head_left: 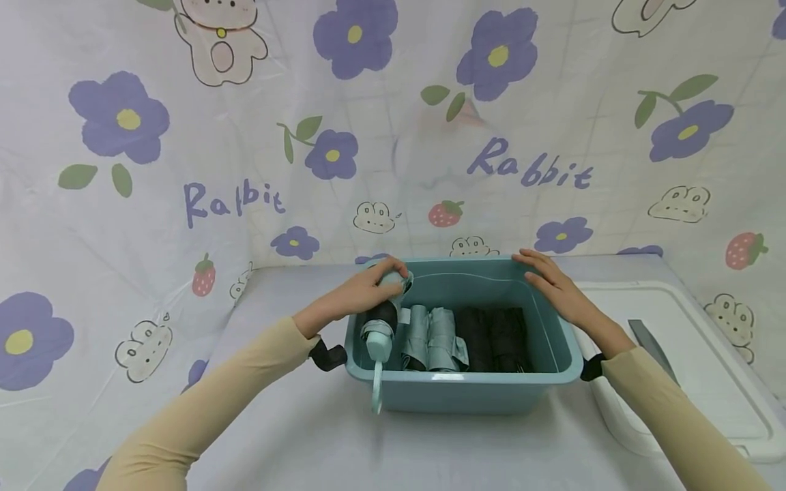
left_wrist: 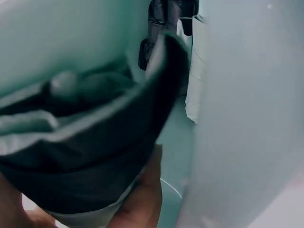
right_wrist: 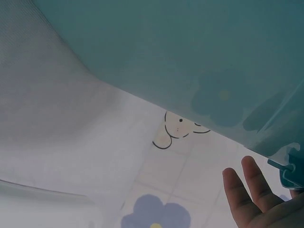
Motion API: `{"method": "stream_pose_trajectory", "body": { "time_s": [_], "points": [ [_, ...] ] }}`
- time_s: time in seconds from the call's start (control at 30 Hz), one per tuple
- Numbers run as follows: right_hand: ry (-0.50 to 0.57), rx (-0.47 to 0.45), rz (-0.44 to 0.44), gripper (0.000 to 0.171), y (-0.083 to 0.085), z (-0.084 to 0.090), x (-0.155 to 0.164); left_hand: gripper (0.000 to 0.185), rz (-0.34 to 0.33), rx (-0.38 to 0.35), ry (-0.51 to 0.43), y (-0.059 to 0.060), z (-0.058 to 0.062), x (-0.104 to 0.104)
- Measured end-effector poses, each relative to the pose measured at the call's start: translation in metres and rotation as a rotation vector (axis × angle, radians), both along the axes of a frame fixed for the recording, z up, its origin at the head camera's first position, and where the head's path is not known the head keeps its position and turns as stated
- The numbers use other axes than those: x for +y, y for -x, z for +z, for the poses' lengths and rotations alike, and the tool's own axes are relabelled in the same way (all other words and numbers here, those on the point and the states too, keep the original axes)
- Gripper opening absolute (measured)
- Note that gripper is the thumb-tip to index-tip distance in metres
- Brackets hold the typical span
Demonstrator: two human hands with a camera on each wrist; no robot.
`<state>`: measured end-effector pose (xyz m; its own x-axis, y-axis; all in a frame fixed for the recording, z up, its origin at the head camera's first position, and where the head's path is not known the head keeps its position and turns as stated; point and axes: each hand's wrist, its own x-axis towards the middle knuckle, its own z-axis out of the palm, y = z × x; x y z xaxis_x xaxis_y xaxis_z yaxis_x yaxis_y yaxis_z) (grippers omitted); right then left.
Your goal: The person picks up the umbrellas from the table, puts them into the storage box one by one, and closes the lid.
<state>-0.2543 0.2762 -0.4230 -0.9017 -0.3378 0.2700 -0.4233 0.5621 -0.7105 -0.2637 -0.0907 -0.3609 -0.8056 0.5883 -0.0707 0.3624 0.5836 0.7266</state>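
In the head view, my left hand (head_left: pixel 371 290) grips a folded umbrella (head_left: pixel 379 326) with a light blue handle, at the left end of a blue-green plastic bin (head_left: pixel 467 392). The handle points toward me, and its strap (head_left: pixel 377 389) hangs over the front rim. Close up in the left wrist view, the umbrella's dark cloth (left_wrist: pixel 85 161) bulges between my fingers (left_wrist: pixel 142 204). Beside it in the bin lie light blue rolled bundles (head_left: pixel 434 337) and black ones (head_left: pixel 494 337). My right hand (head_left: pixel 555 290) rests at the bin's back right corner, fingers (right_wrist: pixel 256 175) extended.
A white lid (head_left: pixel 724 382) with a grey strip (head_left: pixel 653 351) lies on the table to the right of the bin. Behind the table hangs a white sheet (head_left: pixel 399 170) printed with flowers and rabbits. The pale tabletop (head_left: pixel 295 423) extends left and in front.
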Motion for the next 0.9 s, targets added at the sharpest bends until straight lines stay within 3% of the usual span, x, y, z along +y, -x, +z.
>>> {"method": "stream_pose_trajectory", "body": {
  "time_s": [0.3, 0.6, 0.9],
  "points": [
    [-0.002, 0.003, 0.000, 0.042, 0.003, -0.002, 0.001, 0.029, -0.035, 0.178, 0.082, 0.002, 0.000, 0.002],
    [0.006, 0.012, 0.010, 0.042, 0.002, -0.003, 0.001, 0.033, 0.104, 0.117, 0.182, -0.003, 0.007, 0.005],
    [0.011, 0.016, 0.017, 0.043, 0.002, -0.002, 0.002, 0.032, 0.048, 0.146, 0.336, 0.002, 0.009, 0.015]
  ]
}}
